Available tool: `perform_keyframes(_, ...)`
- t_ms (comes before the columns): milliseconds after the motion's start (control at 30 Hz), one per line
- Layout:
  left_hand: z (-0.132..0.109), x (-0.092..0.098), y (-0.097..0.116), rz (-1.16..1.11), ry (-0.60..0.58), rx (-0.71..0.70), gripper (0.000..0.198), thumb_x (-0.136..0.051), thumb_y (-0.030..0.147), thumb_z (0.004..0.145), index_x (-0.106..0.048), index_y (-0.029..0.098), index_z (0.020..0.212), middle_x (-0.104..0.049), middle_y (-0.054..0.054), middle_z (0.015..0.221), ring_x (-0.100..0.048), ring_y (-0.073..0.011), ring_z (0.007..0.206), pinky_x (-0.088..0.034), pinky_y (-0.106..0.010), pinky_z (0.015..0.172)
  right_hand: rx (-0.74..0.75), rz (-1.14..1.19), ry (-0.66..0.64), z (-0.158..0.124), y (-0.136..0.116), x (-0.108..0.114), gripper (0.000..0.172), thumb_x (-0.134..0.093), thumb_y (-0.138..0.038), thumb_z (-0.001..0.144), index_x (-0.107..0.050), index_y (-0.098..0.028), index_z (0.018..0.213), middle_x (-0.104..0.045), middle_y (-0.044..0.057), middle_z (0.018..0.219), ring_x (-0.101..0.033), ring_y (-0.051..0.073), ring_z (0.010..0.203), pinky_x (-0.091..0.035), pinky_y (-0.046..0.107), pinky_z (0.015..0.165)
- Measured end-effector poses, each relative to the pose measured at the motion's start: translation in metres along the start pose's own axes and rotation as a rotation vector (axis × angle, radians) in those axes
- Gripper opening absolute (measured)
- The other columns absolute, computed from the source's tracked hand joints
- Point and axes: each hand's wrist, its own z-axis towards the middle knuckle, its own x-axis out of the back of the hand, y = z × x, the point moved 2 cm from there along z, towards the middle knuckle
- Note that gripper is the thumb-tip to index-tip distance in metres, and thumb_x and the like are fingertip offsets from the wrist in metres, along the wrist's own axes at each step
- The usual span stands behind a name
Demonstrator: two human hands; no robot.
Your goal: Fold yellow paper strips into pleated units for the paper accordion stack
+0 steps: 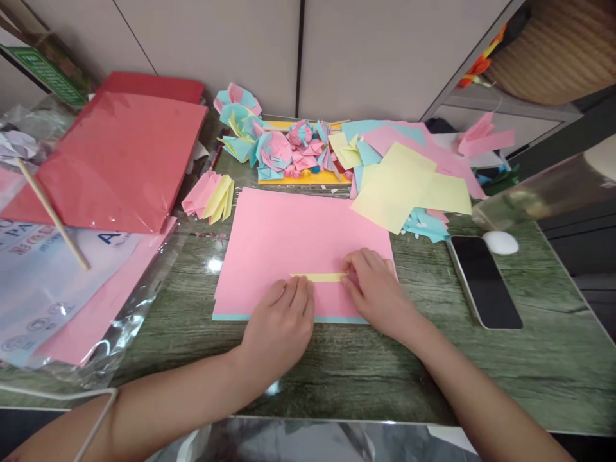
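A narrow folded strip of yellow paper (pixel 325 278) lies crosswise on a stack of pink paper sheets (pixel 293 237), with a light blue edge showing along the bottom. My left hand (pixel 280 321) presses its bunched fingers down at the strip's left end. At the other end, my right hand (pixel 378 292) pinches the strip between thumb and forefinger. Both hands are closed, and their fingertips cover parts of the strip. Beyond the stack to the left sit folded pink and yellow paper pieces (pixel 212 196).
Paper flowers (pixel 274 153) crowd a yellow tray at the back. Loose yellow sheets (pixel 399 183) overlap the stack's upper right corner. A phone (pixel 486 282) and a white egg-shaped object (pixel 501 242) lie at right. Red packs (pixel 129 154) and plastic-wrapped paper (pixel 62 289) fill the left side.
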Motion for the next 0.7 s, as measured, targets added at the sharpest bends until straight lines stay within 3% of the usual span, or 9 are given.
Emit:
perform_keyframes(167,-0.003,0.009,0.000,-0.125,-0.006,0.119,0.041,-0.031,0.004,0.082,-0.047,-0.001,0.119,-0.062,-0.020,0.106,-0.053,-0.0243,0.106,-0.025,-0.052,0.096,-0.020,0.051,-0.010,0.000,-0.001,0.001,0.011,-0.044,-0.017,0.080,-0.044,-0.022,0.089,-0.051,0.004,0.093,-0.044,0.021,0.089,-0.032,0.036,0.078)
perform_keyframes(367,0.002,0.012,-0.023,-0.350,-0.058,0.196,0.032,-0.038,0.006,0.079,-0.054,0.007,0.107,-0.064,-0.013,0.081,-0.054,-0.0280,0.093,-0.026,-0.056,0.088,-0.025,0.087,0.003,0.000,0.001,0.002,0.014,-0.046,-0.017,0.078,-0.044,-0.022,0.091,-0.052,0.003,0.095,-0.045,0.020,0.091,-0.033,0.035,0.079)
perform_keyframes(433,0.006,0.005,-0.034,-0.394,-0.036,0.200,0.024,-0.039,0.009,0.082,-0.057,0.013,0.097,-0.064,-0.009,0.080,-0.054,-0.0251,0.091,-0.030,-0.052,0.087,-0.023,0.103,0.010,0.000,0.002,0.002,0.015,-0.048,-0.018,0.078,-0.045,-0.022,0.091,-0.053,0.003,0.095,-0.046,0.020,0.091,-0.033,0.034,0.079)
perform_keyframes(533,0.013,-0.009,-0.046,-0.466,-0.015,0.140,0.015,-0.047,0.016,0.083,-0.057,0.019,0.093,-0.063,-0.003,0.088,-0.054,-0.0178,0.088,-0.039,-0.035,0.080,-0.010,0.127,0.019,0.002,0.004,0.003,0.015,-0.049,-0.019,0.076,-0.047,-0.022,0.091,-0.054,0.002,0.092,-0.047,0.019,0.090,-0.033,0.034,0.077)
perform_keyframes(700,0.018,-0.021,-0.048,-0.487,0.036,0.086,0.018,-0.054,0.021,0.083,-0.056,0.018,0.100,-0.059,-0.003,0.093,-0.052,-0.0164,0.090,-0.042,-0.031,0.079,0.015,0.177,0.018,0.009,0.011,0.000,0.015,-0.053,-0.021,0.074,-0.051,-0.020,0.089,-0.054,-0.001,0.081,-0.049,0.015,0.078,-0.037,0.031,0.071)
